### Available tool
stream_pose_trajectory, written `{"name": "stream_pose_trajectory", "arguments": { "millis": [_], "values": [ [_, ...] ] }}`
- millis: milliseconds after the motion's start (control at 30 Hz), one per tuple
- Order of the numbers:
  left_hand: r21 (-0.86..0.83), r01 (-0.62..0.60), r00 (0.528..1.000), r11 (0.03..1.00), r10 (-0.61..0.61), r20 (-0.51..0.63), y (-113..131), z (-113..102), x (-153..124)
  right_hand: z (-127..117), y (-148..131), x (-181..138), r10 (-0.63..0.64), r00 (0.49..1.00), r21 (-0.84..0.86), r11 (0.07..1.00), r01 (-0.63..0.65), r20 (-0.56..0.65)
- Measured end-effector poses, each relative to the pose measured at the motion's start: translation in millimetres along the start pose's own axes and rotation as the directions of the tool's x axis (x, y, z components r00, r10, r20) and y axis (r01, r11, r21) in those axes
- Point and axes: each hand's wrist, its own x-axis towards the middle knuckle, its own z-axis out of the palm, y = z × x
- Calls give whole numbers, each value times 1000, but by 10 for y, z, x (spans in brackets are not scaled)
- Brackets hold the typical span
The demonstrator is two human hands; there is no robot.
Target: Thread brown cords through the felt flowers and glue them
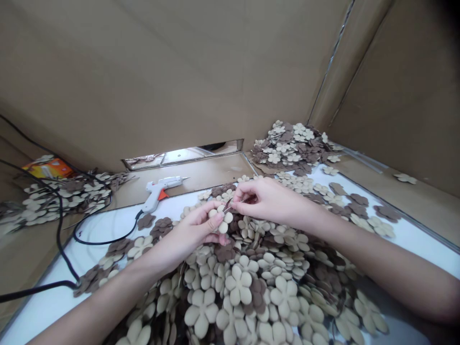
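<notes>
My left hand grips a cream flower-shaped cutout between thumb and fingers, just above a big heap of cream and brown flower cutouts. My right hand is closed in a pinch at the flower's top edge, holding something thin and dark that I cannot make out. Both hands meet over the middle of the white tabletop.
A white glue gun with an orange trigger lies behind my hands, its black cable looping left. More flower heaps lie at the back right and far left. Cardboard walls enclose the table. An orange packet sits left.
</notes>
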Motion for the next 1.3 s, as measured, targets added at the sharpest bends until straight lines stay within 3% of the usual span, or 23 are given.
{"name": "stream_pose_trajectory", "arguments": {
  "millis": [267,400,533,700,867,1033,1133,1233,1300],
  "values": [
    [-14,0,1000,1000,0,-12,-1,10,0,-17,60,-6,70,998,44,997,-69,-8],
    [-35,4,1000,999,-5,-27,-5,11,-17,-21,64,13,35,999,-11,999,-35,7],
    [-22,13,998,1000,-14,-59,5,22,-25,-51,69,41,-8,995,21,1000,6,99],
    [6,34,997,999,-34,-62,27,39,-19,-84,107,57,24,969,182,981,-71,246],
    [-15,76,994,997,-77,-75,64,54,-37,-89,126,73,-6,948,254,964,-79,318],
    [-109,144,982,984,-156,-111,111,48,-57,-72,97,59,3,966,246,967,-68,257],
    [-145,152,977,978,-171,-128,128,47,-70,-7,10,-5,16,992,117,993,-31,127],
    [-175,148,974,973,-174,-145,152,67,-100,96,-114,-83,-95,995,-63,994,94,-24],
    [-200,158,970,967,-190,-154,170,82,-124,167,-175,-113,-163,985,-111,982,156,-56]
  ]
}}
